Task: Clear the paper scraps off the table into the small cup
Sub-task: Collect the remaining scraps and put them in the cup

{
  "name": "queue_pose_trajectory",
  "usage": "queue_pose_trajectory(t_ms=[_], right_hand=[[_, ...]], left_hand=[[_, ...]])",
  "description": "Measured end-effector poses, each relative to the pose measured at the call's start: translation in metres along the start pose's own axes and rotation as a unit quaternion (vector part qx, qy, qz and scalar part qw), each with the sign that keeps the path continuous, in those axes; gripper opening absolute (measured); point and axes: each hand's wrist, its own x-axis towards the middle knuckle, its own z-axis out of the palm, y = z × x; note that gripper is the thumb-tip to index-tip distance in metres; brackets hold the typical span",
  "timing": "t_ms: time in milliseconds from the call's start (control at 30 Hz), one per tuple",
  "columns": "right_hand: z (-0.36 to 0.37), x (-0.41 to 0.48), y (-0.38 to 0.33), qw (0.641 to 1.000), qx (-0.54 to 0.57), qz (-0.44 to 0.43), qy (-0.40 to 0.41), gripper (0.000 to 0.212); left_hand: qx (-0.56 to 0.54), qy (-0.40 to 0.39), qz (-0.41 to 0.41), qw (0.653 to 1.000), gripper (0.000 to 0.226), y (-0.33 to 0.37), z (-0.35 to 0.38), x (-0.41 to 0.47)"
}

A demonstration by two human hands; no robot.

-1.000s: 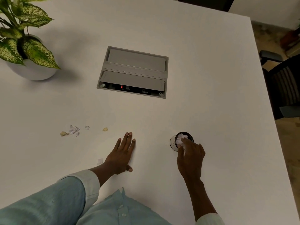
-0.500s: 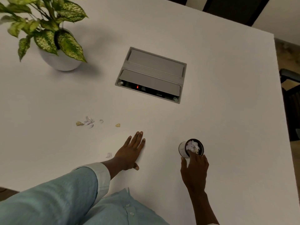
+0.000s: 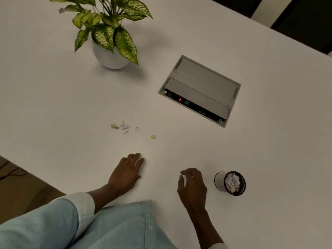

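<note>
my right hand [image 3: 192,186] has come away from the small cup [image 3: 230,183]; half a second ago its fingertips were at the rim, dropping paper in, and now it hovers over the table [image 3: 269,159] just left of the cup, fingers loosely curled and holding nothing that i can see. my left hand [image 3: 125,174] has not moved: it lies flat and open on the tabletop, palm down, gripping nothing. i read this as one load delivered and the hand free to go for the next one.

the cup stands upright near my edge of the table, to the right of both hands, and white crumpled paper fills it close to the rim. it looks light and narrow, so i judge a careless knock could tip it.

the paper scraps [image 3: 124,126] left on the table sit farther out, beyond my left hand and well apart from the cup: a small cluster of white and tan bits, a pale one just to the right of it, and a single tan scrap [image 3: 153,137] nearer to me. they are tiny and thin, so they will want a pinch or a sweep rather than a grab. the task is partly done.
</note>
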Motion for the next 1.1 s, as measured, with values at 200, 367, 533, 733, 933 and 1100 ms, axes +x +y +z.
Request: queue_pose_trajectory(t_ms=[200, 367, 533, 733, 933, 1100], right_hand=[[0.043, 0.035, -0.031, 0.992, -0.033, -0.007, -0.12, 0.025], [0.064, 0.074, -0.047, 0.986, -0.059, -0.05, -0.15, 0.04], [0.076, 0.113, -0.067, 0.972, -0.089, -0.144, -0.162, 0.053], [0.099, 0.148, -0.095, 0.951, -0.136, -0.212, -0.177, 0.049], [0.107, 0.147, -0.098, 0.949, -0.178, -0.222, -0.135, 0.032], [0.105, 0.129, -0.086, 0.966, -0.127, -0.18, -0.133, 0.021]], left_hand=[[-0.153, 0.024, -0.113, 0.981, 0.08, -0.017, 0.002, -0.029], [-0.188, 0.047, -0.116, 0.974, 0.048, -0.005, 0.009, -0.014], [-0.157, 0.073, -0.082, 0.982, 0.018, -0.004, 0.015, 0.002], [-0.213, 0.059, -0.112, 0.969, 0.009, -0.013, 0.008, 0.004], [-0.441, 0.124, -0.3, 0.837, 0.017, -0.02, -0.007, 0.0], [-0.607, 0.131, -0.377, 0.687, 0.015, -0.023, -0.028, 0.008]])
